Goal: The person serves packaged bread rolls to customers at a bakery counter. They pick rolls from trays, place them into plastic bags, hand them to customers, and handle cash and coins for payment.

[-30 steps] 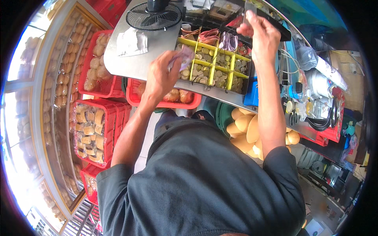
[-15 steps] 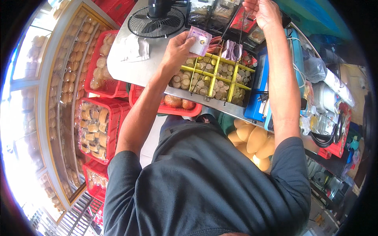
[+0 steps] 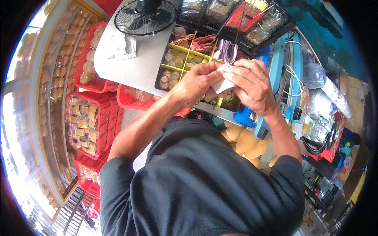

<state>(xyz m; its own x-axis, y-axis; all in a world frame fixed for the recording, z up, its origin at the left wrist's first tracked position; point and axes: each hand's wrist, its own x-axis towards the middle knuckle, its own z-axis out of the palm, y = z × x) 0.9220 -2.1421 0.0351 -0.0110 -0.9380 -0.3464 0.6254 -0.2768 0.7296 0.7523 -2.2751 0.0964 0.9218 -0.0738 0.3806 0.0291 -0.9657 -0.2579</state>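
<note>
A pale pinkish banknote (image 3: 223,84) is pinched between my two hands. My left hand (image 3: 200,80) grips its left side, thumb and fingers together. Against its upper right part press the fingers of my right hand (image 3: 252,82). Both hands hover over a money tray with yellow dividers (image 3: 182,71), and they hide some of its compartments. Coins (image 3: 169,79) fill the nearer compartments. Reddish folded notes (image 3: 203,43) and purplish notes (image 3: 225,51) stand in the farther ones.
A black fan (image 3: 145,17) and a crumpled white cloth (image 3: 123,46) sit on the metal table (image 3: 106,67). Red baskets of packaged buns (image 3: 114,114) stack at left beside a bread display. Blue bars with white cable (image 3: 280,70) stand right of the tray; round tan things (image 3: 246,142) lie below.
My right hand has come down from the raised cord area and now holds the banknote too. My left hand has moved right and nearer, bringing the note over the coins.
</note>
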